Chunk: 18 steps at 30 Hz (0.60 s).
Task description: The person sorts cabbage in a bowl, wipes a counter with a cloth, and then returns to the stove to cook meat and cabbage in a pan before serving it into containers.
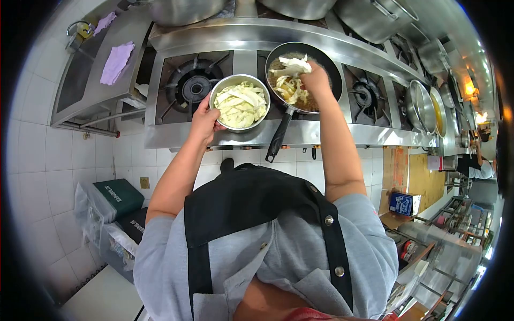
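Note:
My left hand [205, 121] grips the rim of a round metal bowl [214, 109] at its left side, thumb over the edge. Pale green-white sliced vegetable [241, 104] fills the bowl. To the right, a black frying pan [334, 80] sits on the stove, its handle [279, 138] pointing toward me. Brown liquid and pale pieces [292, 90] lie in the pan. Over the pan, my right hand [316, 79] is closed around pale vegetable pieces [293, 65], its fingers partly hidden.
Burners flank the pan on the steel stove [235, 140]. Large pots [369, 21] stand behind. Metal bowls [420, 104] are at the right, near a flame [470, 87]. A purple cloth [116, 63] lies on the left counter. Another person [482, 168] is at the far right.

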Each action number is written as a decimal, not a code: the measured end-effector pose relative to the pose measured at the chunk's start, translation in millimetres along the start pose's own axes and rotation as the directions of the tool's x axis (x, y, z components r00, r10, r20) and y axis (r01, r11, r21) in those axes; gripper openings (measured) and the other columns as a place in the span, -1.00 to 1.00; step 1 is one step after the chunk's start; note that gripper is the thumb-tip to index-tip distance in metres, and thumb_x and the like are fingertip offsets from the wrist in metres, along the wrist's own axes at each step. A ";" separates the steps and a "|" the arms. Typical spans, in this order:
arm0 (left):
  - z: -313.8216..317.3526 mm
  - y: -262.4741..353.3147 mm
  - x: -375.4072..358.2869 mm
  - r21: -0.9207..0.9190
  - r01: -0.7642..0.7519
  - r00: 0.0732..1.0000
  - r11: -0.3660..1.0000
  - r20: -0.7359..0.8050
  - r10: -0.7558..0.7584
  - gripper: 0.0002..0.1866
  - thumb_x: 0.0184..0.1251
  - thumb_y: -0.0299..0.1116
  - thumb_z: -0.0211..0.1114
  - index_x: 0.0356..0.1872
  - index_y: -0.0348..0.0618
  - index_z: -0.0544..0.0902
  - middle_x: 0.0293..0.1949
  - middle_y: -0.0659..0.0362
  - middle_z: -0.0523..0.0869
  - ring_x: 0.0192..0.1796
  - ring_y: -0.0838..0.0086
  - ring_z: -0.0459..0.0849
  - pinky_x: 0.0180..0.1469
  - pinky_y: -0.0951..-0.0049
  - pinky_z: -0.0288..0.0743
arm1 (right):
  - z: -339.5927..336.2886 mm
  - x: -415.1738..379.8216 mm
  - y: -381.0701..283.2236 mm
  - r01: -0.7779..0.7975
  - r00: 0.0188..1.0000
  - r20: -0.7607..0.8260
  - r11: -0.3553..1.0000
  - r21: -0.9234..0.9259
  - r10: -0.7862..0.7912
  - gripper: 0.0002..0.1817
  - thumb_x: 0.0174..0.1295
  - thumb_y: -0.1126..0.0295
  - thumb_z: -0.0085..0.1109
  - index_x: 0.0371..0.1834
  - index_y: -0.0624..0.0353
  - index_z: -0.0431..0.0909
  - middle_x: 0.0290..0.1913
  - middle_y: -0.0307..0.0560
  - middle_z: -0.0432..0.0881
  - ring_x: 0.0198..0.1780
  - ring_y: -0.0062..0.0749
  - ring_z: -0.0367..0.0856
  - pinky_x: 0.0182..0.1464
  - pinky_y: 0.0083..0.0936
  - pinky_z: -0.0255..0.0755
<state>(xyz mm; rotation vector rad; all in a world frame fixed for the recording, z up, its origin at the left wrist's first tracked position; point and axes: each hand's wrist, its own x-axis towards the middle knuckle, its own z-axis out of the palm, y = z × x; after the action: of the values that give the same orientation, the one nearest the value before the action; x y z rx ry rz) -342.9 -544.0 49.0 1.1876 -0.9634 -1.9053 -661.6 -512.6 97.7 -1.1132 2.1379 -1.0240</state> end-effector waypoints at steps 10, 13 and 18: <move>-3.7 5.9 -14.9 0.011 -0.027 0.999 1.000 0.045 0.026 -0.29 0.10 -0.60 0.05 0.39 -0.02 0.32 -0.23 0.20 0.67 -0.53 0.63 0.57 -0.61 0.63 0.49 | -8.6 -0.7 20.8 0.061 0.997 -0.027 0.928 -0.369 -0.076 -0.56 0.03 0.27 0.31 0.03 0.12 0.60 -0.12 0.24 0.64 0.01 0.04 0.62 0.06 -0.24 0.49; -0.2 19.2 -31.1 0.001 -0.056 0.996 0.998 0.068 0.056 -0.31 0.09 -0.61 0.05 0.38 -0.07 0.33 -0.16 0.18 0.66 -0.49 0.62 0.60 -0.62 0.63 0.48 | -22.5 -15.9 -1.7 0.283 0.930 -0.142 0.907 -0.310 -0.339 -0.77 0.11 0.29 0.22 -0.22 0.11 0.71 -0.17 0.18 0.65 -0.08 0.01 0.64 -0.03 -0.22 0.50; 18.1 48.6 -59.0 -0.040 -0.135 0.975 0.990 0.172 0.140 -0.28 0.02 -0.68 -0.02 0.36 -0.25 0.29 0.16 0.03 0.55 0.14 0.33 0.60 0.13 0.33 0.55 | -36.3 -68.8 -27.3 0.440 0.834 -0.041 0.707 -0.554 -0.550 -0.48 0.10 0.34 0.30 0.20 0.04 0.49 0.00 0.03 0.64 0.08 -0.04 0.57 0.16 -0.21 0.40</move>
<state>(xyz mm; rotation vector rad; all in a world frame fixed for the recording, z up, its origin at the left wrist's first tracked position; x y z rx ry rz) -331.2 -514.1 120.7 0.9242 -1.0787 -1.9284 -638.9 -451.0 147.6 -2.0252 2.4199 -0.7959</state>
